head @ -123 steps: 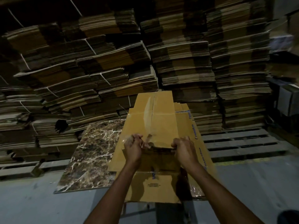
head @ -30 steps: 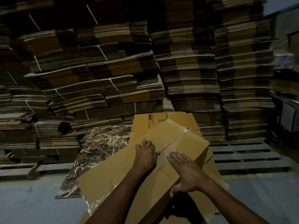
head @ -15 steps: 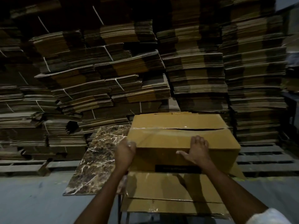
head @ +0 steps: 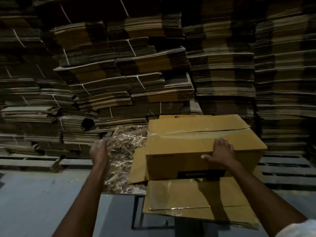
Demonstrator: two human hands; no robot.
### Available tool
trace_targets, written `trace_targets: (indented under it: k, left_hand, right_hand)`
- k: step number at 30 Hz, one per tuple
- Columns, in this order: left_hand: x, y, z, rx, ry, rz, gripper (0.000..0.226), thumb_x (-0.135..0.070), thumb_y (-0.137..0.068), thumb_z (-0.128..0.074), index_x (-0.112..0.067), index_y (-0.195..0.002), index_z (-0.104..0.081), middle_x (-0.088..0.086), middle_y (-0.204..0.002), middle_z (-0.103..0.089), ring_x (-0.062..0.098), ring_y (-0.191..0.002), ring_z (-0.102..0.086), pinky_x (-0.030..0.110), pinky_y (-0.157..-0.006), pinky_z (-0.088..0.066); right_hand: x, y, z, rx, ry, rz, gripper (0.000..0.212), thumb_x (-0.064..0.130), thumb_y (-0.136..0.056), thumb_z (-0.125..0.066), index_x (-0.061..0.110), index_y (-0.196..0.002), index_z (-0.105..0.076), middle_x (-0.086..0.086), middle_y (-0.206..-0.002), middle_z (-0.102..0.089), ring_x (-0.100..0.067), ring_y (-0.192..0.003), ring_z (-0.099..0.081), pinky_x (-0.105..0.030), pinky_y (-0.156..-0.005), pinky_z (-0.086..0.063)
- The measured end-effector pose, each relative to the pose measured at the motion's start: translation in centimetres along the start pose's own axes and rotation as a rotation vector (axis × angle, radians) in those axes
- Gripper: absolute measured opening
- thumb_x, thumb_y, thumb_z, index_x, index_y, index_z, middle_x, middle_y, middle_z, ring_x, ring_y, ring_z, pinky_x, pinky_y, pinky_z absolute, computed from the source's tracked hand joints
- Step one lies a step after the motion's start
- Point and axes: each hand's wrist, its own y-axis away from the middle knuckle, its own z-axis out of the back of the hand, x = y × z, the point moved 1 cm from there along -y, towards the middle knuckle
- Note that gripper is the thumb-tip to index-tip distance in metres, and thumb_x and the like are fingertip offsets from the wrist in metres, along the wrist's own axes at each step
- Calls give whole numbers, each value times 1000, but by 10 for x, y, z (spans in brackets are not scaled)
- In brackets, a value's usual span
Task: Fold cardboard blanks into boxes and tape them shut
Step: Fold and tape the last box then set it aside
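One erected box [head: 196,151], top flaps down, one seam across the top; beneath the box a few flat blanks [head: 188,199], exact number unclear, near edge overhanging one marble-topped table [head: 124,154]; two hands: right hand [head: 222,153] laid on the box's near top edge, fingers spread flat over the top, thumb down the front face, gripping nothing; left hand [head: 99,151] left of the box above bare marble, blurred, finger state not tellable; one end flap [head: 138,166] sticking out at the box's left end; behind the box, many tied stacks [head: 136,74], close; left of the box, open marble and bare floor [head: 34,194].
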Motion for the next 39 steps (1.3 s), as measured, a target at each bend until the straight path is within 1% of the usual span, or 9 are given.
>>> trace_targets:
  k: [4,7,11,18,25,28,31,35,39]
  left_hand:
    - [1,5,-9,221,-34,-203,70,3,-84,-69,-29,-138,-38,5,-139,-45,22,-115,-57,43,-82,-60]
    - [-5,13,-28,285,-243,-441,33,2,-88,-58,-24,-101,-74,-3,-125,-67,16,-122,-58,41,-91,-56]
    - [-15,26,-62,385,-221,-423,32,4,-90,-59,-21,-77,-73,-2,-78,-73,25,-65,-68,39,-54,-56]
    - [-12,-15,-77,505,-570,-707,54,-62,-88,-44,-18,-71,-70,1,-58,-62,15,-52,-54,26,-53,-35]
    - [4,-47,-102,273,-1196,-669,56,-65,-86,-58,-24,-124,-68,6,-128,-61,27,-110,-62,38,-80,-51]
    - [1,-43,-126,412,-1223,-740,57,-36,-89,-68,-29,-143,-54,5,-158,-34,29,-144,-28,52,-105,-43]
    - [-2,-32,-156,540,-1154,-861,59,-50,-95,-51,-26,-149,-47,2,-160,-37,30,-148,-24,48,-115,-30]
    - [10,-17,-190,675,-1219,-858,76,-71,-93,-37,-20,-147,-50,13,-141,-58,35,-132,-48,48,-106,-43]
    - [19,-23,-198,615,-1132,-901,31,-39,-90,-54,-17,-100,-74,11,-101,-68,29,-91,-65,35,-73,-53]
  right_hand:
    - [72,26,-6,58,-154,171,113,53,-81,-78,19,-162,-6,-16,-169,-4,-36,-156,2,-50,-127,-8]
    - [127,46,-21,53,-215,319,109,50,-86,-75,20,-163,-4,-7,-171,2,-27,-157,6,-41,-125,2]
    - [149,50,-34,-14,-157,405,79,31,-98,-65,22,-162,-19,-1,-171,-9,-17,-157,-2,-35,-127,3]
    - [108,15,-20,-103,-219,349,58,3,-98,-58,28,-149,-47,5,-163,-34,-13,-153,-22,-33,-126,-12]
    - [105,-18,-5,-84,-161,257,57,18,-89,-75,30,-139,-51,3,-148,-51,-21,-138,-43,-36,-110,-39]
    - [121,-30,1,-10,-132,261,89,52,-67,-88,34,-142,-43,3,-145,-49,-24,-136,-44,-43,-111,-40]
    - [145,-38,1,83,-108,339,133,54,-62,-90,33,-161,-5,-5,-170,-4,-31,-156,-2,-50,-125,-11]
    - [168,-54,-16,127,-10,400,149,56,-59,-92,24,-161,12,-15,-167,20,-33,-152,24,-53,-126,7]
    - [183,-61,-33,88,95,404,153,62,-58,-89,19,-160,16,-13,-167,23,-31,-153,25,-53,-125,8]
